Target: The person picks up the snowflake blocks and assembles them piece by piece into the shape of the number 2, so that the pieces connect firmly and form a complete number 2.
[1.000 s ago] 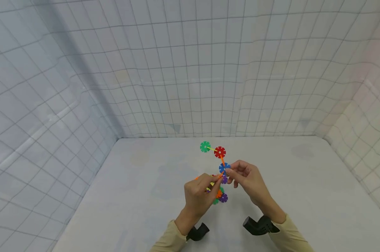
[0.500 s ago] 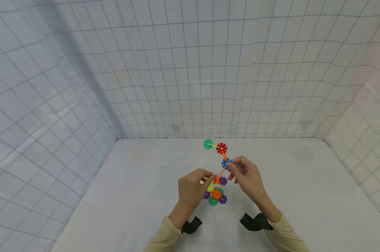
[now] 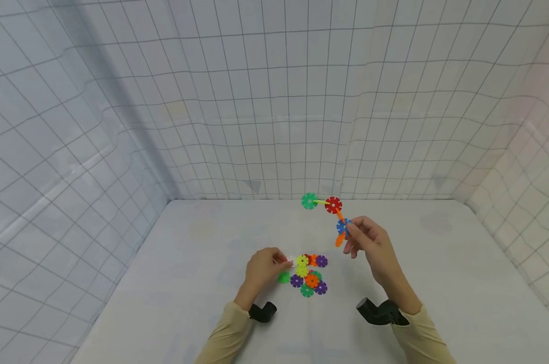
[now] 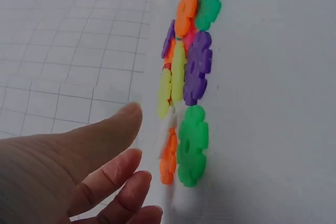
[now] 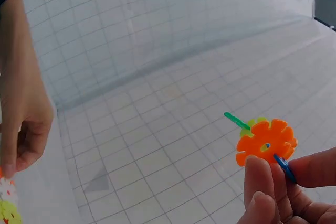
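Observation:
In the head view, my right hand point(image 3: 372, 247) pinches a blue notched disc point(image 3: 343, 226) between thumb and fingers. It belongs to a raised chain of interlocking plastic discs: a green disc point(image 3: 309, 200), a yellow one edge-on, a red disc point(image 3: 333, 205) and orange discs, one point(image 3: 340, 239) hanging at the lower end. My left hand point(image 3: 262, 268) is at the left end of a pile of loose discs. The left wrist view has its thumb and fingers apart with nothing between them, close to a white disc point(image 4: 167, 129), an orange disc point(image 4: 168, 163) and a green disc point(image 4: 192, 145).
The pile on the white table point(image 3: 201, 303) also has purple discs point(image 3: 321, 287), yellow discs point(image 3: 302, 272) and an orange disc point(image 3: 312, 280). Grid-lined white sheeting point(image 3: 274, 126) stands at the back and both sides. Each wrist wears a black camera mount point(image 3: 379, 312).
My left hand has let go of the chain's lower orange disc and moved left and down to the pile. My right hand has carried the chain up and to the right.

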Demonstrator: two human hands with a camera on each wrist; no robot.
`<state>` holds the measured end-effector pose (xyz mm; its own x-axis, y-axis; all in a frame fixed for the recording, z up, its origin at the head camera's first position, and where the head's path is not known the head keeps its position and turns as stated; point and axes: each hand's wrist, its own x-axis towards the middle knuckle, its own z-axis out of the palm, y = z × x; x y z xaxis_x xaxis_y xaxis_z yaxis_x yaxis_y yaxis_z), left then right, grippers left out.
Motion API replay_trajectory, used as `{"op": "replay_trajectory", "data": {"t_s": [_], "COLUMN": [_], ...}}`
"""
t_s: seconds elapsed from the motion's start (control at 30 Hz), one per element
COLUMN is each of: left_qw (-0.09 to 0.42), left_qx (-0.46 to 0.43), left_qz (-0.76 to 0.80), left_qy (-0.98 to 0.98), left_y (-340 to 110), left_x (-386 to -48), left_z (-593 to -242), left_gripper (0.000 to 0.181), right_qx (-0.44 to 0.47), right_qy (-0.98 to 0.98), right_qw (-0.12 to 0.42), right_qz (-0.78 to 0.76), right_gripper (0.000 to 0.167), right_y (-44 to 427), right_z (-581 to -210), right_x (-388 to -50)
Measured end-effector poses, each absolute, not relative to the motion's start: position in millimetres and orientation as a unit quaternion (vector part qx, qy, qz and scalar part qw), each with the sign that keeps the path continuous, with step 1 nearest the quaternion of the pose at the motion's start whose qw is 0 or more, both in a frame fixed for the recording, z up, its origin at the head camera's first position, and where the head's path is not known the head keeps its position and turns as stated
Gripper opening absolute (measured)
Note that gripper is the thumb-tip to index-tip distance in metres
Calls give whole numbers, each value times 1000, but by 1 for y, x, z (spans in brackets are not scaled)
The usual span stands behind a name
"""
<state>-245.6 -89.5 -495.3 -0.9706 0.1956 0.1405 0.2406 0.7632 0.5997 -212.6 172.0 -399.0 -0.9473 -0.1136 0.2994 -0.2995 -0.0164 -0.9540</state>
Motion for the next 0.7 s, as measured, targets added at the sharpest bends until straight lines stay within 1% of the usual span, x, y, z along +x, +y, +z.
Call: {"op": "replay_trajectory", "data": {"t_s": [0.13, 0.2, 0.27, 0.37, 0.47, 0.57, 0.7], "left_qw": [-8, -19, -26, -31, -33, -38, -48], "left_qx": [-103, -107, -113, -121, -124, -130, -143], "left_qz": [-306, -294, -286, -280, -286, -297, -311], "left_qy": [-947, -950, -951, -952, -950, -945, -938], "left_y": [-92, -93, -94, -95, -98, -100, -102], "left_x": [-243, -242, -242, -241, -242, -243, -243], "left_z": [-499, -501, -502, -502, -502, -501, -499], "left_gripper": [38, 42, 45, 44, 41, 37, 34], "right_qx": [159, 182, 205, 240, 259, 266, 262], "right_qy": [-647, -606, -557, -490, -446, -415, -412], "right_qw": [36, 7, -32, -91, -129, -150, -159], "right_qz": [745, 774, 804, 833, 847, 857, 858], "right_gripper": [19, 18, 21, 28, 34, 37, 37], "right_y": [175, 177, 180, 185, 187, 189, 189], "right_z": [-393, -390, -388, -385, -383, -382, -380], "right_x": [-210, -209, -208, -207, -206, -204, -202]}}
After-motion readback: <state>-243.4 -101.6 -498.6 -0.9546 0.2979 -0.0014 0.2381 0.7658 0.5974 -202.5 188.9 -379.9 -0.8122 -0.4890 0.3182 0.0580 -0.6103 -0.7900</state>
